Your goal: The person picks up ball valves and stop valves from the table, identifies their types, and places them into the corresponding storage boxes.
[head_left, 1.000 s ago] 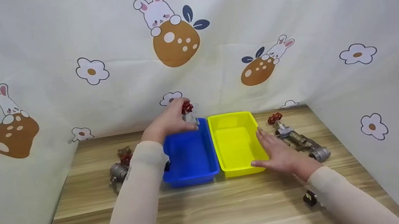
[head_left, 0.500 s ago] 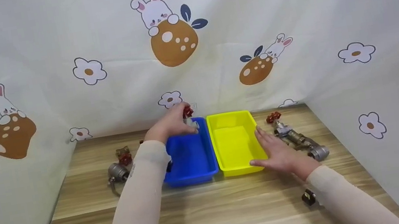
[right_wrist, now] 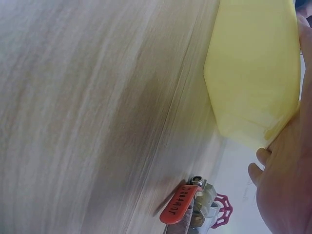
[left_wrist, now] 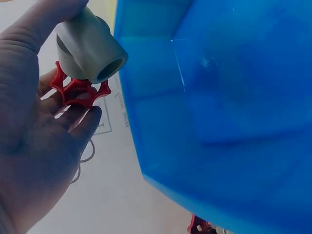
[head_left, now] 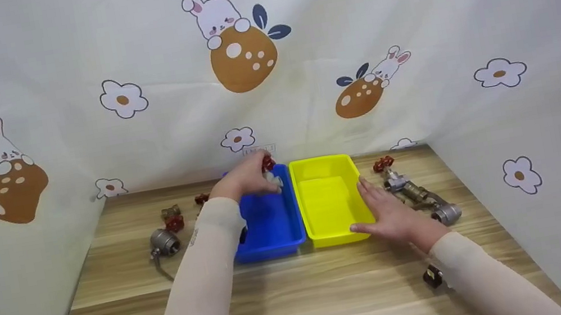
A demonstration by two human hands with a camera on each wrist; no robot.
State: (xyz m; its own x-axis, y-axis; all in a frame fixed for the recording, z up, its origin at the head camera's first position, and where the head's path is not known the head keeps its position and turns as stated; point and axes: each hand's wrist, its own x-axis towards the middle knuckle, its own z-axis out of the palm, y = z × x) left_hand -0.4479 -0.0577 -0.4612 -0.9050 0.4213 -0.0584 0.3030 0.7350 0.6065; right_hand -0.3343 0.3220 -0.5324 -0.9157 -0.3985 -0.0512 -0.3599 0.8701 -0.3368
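My left hand (head_left: 247,179) pinches a valve with a grey-white body (left_wrist: 90,46) and a red handwheel (left_wrist: 80,92). The valve hangs over the back part of the blue bin (head_left: 272,251), and in the left wrist view it shows beside the bin's rim. Thumb lies on the body, the other fingers around the handwheel. At the right side of the yellow bin (head_left: 337,239), my right hand (head_left: 394,221) rests with fingers straight along the rim and thumb out toward the front corner. Inside the yellow bin no object shows.
Left of the blue bin lie a metal ball valve (head_left: 163,241) and a small red-wheeled brass valve (head_left: 174,222). Right of the yellow bin stands a row of valves, including a red-wheeled one (head_left: 395,179) and another ball valve (head_left: 447,214). A small black object (head_left: 432,276) lies by the right forearm.
My left hand has come down and slightly to the right with the valve, lower over the blue bin. The right hand stays at the yellow bin.
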